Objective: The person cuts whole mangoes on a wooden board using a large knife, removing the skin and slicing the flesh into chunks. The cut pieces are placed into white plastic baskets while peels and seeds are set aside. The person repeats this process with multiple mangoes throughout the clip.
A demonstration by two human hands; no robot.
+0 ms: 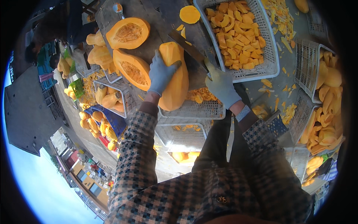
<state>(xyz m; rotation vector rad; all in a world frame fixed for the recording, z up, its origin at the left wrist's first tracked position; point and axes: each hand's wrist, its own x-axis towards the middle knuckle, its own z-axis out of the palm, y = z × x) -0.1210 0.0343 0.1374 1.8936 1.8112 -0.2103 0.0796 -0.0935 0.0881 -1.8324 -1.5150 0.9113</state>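
Note:
My left hand (162, 73), in a pale blue glove, grips the upper side of a long peeled pumpkin (174, 84) on the dark work table (159, 12). My right hand (222, 83), gloved too, is closed on the handle of a broad-bladed knife (188, 47). The blade slants up and left, just past the pumpkin's top right edge; whether it touches is unclear. Left of the pumpkin lie two halves, an upper pumpkin half (128, 33) and a lower pumpkin half (132, 69), with stringy pulp inside. A round pumpkin slice (190, 14) and small offcuts lie beyond the blade.
A white plastic crate (275, 63) of pumpkin chunks stands at the right. A spoon (118, 9) lies at the far left. Below the table edge is a crate (200, 111) with pulp scraps. Stacked crates (307, 68) of pumpkins stand far right. Another person (60, 21) is at upper left.

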